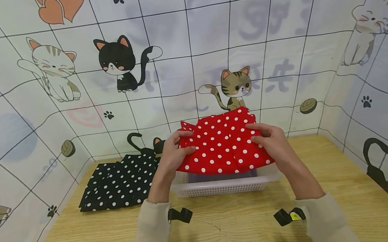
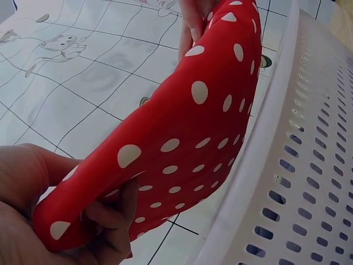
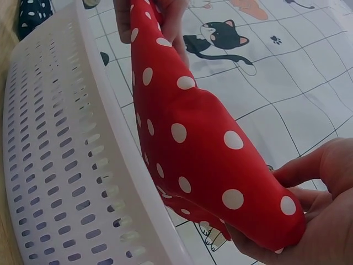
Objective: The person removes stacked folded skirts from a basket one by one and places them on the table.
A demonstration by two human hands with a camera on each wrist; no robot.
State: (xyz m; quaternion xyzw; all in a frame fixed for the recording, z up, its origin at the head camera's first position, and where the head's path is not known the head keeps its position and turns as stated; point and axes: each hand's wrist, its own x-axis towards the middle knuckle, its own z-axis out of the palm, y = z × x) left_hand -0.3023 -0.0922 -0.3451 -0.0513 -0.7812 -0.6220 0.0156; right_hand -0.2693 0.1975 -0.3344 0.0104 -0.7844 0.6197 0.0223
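Observation:
A red cloth with white polka dots (image 1: pixel 223 143), folded over, is held up above a white perforated plastic basket (image 1: pixel 220 190). My left hand (image 1: pixel 175 151) grips its left side, thumb in front and fingers behind, as the left wrist view also shows. The right side of the cloth is pinched by my right hand (image 1: pixel 272 142). In the right wrist view the folded red edge (image 3: pixel 220 160) runs between both hands, beside the basket's rim (image 3: pixel 118 127). Something purple-grey (image 1: pixel 221 175) lies inside the basket, mostly hidden by the cloth.
A black cloth with white dots (image 1: pixel 120 183) lies on the wooden table (image 1: pixel 220 229) left of the basket. Behind and at both sides stand walls covered with a cat-patterned grid sheet (image 1: pixel 173 31). Black straps with small blocks (image 1: pixel 180 215) sit at the wrists.

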